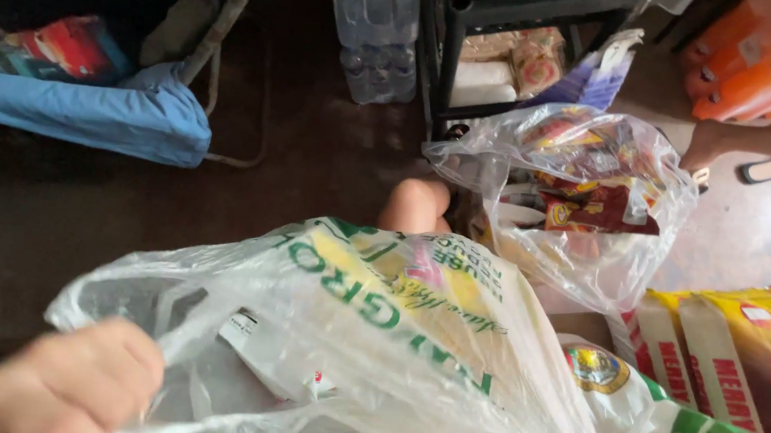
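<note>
Brown floor [316, 165], smooth and a little shiny, carries everything in this cluttered storage corner; no bench is in view. Near the lower left corner of the picture the left hand [70, 384] has its fingers [126, 361] closed tight on the crumpled rim of a thin white plastic bag [376, 335] with green print, which is lifted off the floor and fills the lower middle. This bag looks already loaded: flat yellow and white packets press against the soft, translucent film, and the mouth is pulled into wrinkles, not tied. The right hand is not visible, so I cannot tell how its fingers stand. Behind it, toward the right, a clear bag [580, 195] is also full of glossy red and yellow snack packs, and another person's hand [707, 146] touches its upper right edge. At the right edge stand stiff yellow sacks [741, 364], still unpacked as it seems. Farther back are a black metal rack [473, 31], wrapped water bottles [377, 33], orange packs [746, 62], and on the left a blue cloth [91, 115], soft and folded.
</note>
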